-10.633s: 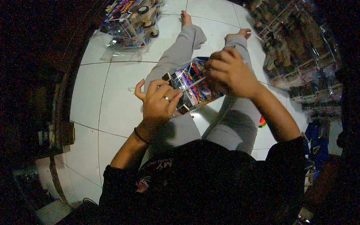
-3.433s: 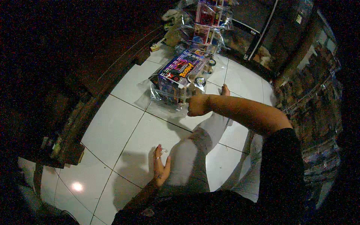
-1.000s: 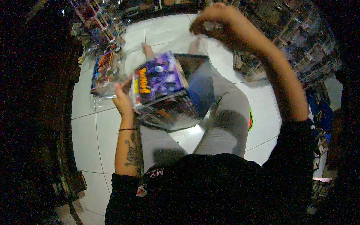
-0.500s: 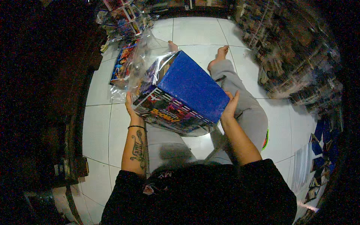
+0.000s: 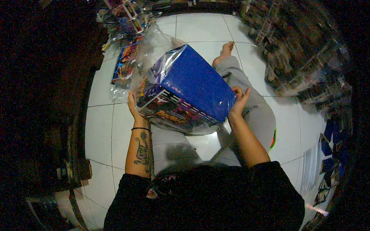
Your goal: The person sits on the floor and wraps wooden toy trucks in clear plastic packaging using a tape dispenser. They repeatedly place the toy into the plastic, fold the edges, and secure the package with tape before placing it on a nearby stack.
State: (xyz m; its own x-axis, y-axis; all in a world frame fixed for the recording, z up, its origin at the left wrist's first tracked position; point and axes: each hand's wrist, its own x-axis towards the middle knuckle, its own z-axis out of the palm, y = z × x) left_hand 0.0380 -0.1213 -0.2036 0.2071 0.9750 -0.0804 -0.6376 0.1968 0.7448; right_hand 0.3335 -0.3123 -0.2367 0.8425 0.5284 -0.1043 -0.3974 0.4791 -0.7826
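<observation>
Between my two hands, tilted above my lap, is a large cardboard box (image 5: 196, 82) with a plain blue face and a dark, colourfully printed side. Clear plastic wrap (image 5: 148, 52) covers it, and its loose end spreads out past the far left corner. My left hand (image 5: 133, 106) grips the wrapped lower left end, its fingers partly hidden by the plastic. At the right end my right hand (image 5: 239, 102) presses against the box, thumb and fingers bent around the corner.
A flat, colourfully printed box (image 5: 125, 63) lies on the white tiled floor (image 5: 200, 29) beyond my left hand. Plastic-wrapped packages (image 5: 129, 15) are piled behind it. A big heap of wrapped goods (image 5: 304, 54) stands at the right. My outstretched leg (image 5: 254, 104) is right of the box.
The box has turned slightly, showing more of its plastic-covered left end. The plastic now lies closer over the blue face. Both hands keep their hold.
</observation>
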